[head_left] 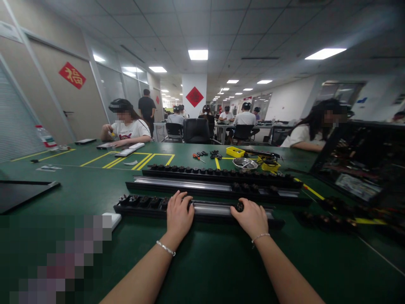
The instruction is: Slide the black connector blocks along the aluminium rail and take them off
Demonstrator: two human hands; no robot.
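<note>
Rail point(209, 209) holds black knobs point(142, 201); left hand point(179, 214) and right hand point(251, 217) touch it.

Green table point(205, 261) (yellow tape lines point(152, 158)), three black rails point(190, 184), yellow tray point(235, 151), metal dish point(245, 163), bottle point(46, 137)

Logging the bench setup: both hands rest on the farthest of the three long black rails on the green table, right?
No. The head view shows the left hand and right hand on the nearest rail of the three, not the farthest; the table is green.
</note>
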